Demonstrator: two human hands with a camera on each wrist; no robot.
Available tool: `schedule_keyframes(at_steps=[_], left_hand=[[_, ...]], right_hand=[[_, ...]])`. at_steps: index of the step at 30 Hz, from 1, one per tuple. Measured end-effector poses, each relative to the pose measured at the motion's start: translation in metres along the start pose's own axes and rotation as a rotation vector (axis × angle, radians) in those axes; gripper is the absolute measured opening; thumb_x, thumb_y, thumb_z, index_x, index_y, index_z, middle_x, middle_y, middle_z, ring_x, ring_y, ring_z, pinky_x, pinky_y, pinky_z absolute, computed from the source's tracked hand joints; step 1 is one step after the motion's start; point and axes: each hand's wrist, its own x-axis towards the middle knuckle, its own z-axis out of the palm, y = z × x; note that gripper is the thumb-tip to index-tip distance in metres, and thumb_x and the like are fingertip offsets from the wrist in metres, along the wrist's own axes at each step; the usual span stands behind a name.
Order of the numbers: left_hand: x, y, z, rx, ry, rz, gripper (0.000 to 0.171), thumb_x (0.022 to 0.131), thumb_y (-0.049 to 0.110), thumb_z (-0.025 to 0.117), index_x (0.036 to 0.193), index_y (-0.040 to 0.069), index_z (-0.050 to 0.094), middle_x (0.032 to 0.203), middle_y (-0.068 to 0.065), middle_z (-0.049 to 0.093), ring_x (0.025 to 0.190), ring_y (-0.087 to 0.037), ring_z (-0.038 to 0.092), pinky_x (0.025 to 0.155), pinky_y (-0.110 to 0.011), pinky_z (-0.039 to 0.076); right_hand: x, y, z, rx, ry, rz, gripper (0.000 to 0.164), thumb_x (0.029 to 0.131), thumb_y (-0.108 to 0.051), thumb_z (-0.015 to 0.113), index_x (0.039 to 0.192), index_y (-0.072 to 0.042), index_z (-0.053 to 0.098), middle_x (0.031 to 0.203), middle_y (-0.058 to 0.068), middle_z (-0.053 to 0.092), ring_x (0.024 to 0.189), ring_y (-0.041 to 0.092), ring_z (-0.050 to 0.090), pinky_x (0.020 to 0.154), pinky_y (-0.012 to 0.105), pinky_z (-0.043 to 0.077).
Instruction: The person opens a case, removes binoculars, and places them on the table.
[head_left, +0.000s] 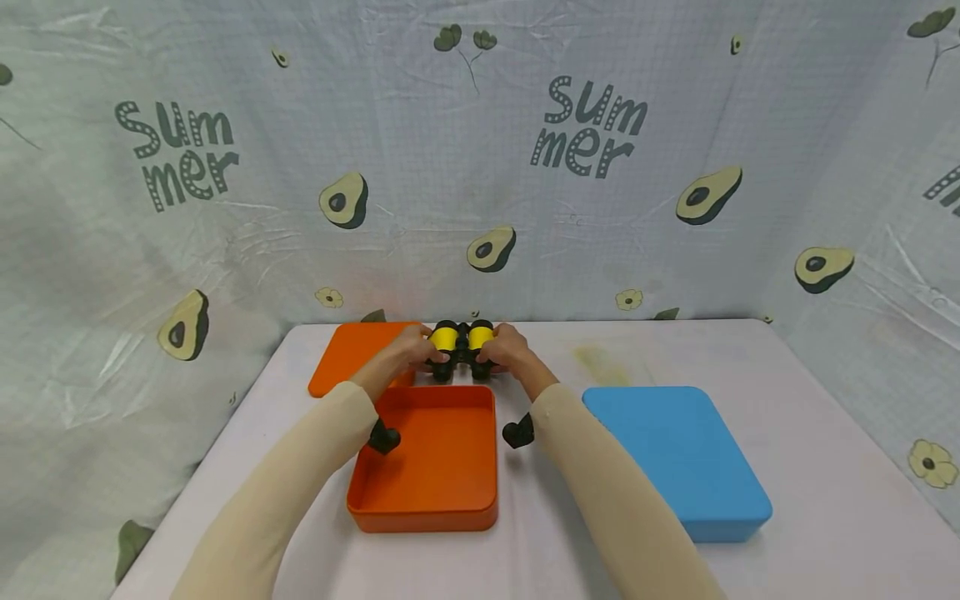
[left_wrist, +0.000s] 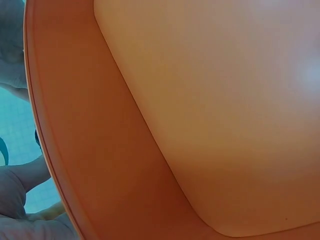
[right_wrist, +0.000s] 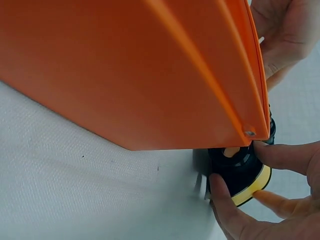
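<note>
A pair of black-and-yellow binoculars (head_left: 462,343) is at the far side of the table, just behind an open orange box (head_left: 423,522). My left hand (head_left: 412,346) grips the left barrel, and my right hand (head_left: 512,347) holds the right one. In the right wrist view, thumb and fingers curl round a barrel of the binoculars (right_wrist: 240,177), partly hidden by the orange box (right_wrist: 125,75). The box wall (left_wrist: 95,125) fills most of the left wrist view, with parts of hands behind it at the left edge.
A flat orange lid (head_left: 356,358) lies back left, beside my left hand. To the right is a blue box-shaped piece (head_left: 667,450), partly behind my right sleeve. A patterned sheet (head_left: 420,125) hangs beyond the white table (head_left: 547,533).
</note>
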Motion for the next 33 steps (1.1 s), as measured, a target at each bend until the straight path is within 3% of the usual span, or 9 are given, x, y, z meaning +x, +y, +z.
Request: schedule_keyframes(at_steps=[18,23,27,33], left_hand=[[-0.007,0.002,0.000,-0.004,-0.033,-0.002,0.074,0.100,0.008,0.067,0.159,-0.005,0.025,0.153,-0.028,0.045,0.135,-0.040,0.054,0.108,-0.047,0.054],[-0.011,0.006,-0.001,-0.024,-0.032,0.007,0.076,0.102,0.014,0.063,0.160,-0.007,0.018,0.164,-0.026,0.030,0.146,-0.043,0.041,0.110,-0.053,0.051],[-0.024,0.015,0.001,-0.027,0.011,0.043,0.079,0.103,0.017,0.062,0.161,-0.004,0.013,0.167,-0.024,0.021,0.151,-0.041,0.033,0.115,-0.055,0.046],[-0.045,0.030,0.002,-0.042,0.100,0.146,0.078,0.102,0.020,0.064,0.161,0.002,0.017,0.168,-0.021,0.024,0.147,-0.040,0.040,0.116,-0.052,0.046]], right_hand=[[-0.006,-0.002,0.000,-0.067,-0.020,-0.006,0.059,0.093,-0.012,0.072,0.144,0.002,0.045,0.135,0.019,0.057,0.111,0.030,0.059,0.097,0.041,0.061],[-0.012,-0.010,-0.005,-0.158,-0.032,-0.013,0.059,0.094,-0.018,0.072,0.143,0.003,0.046,0.136,0.019,0.058,0.114,0.032,0.061,0.100,0.044,0.059],[-0.021,-0.022,-0.016,-0.258,-0.050,-0.066,0.062,0.095,-0.022,0.070,0.145,0.004,0.043,0.142,0.019,0.054,0.124,0.035,0.059,0.104,0.048,0.057],[-0.036,-0.042,-0.039,-0.308,-0.036,-0.144,0.070,0.094,-0.021,0.072,0.149,0.004,0.037,0.149,0.022,0.048,0.134,0.038,0.053,0.114,0.050,0.049]])
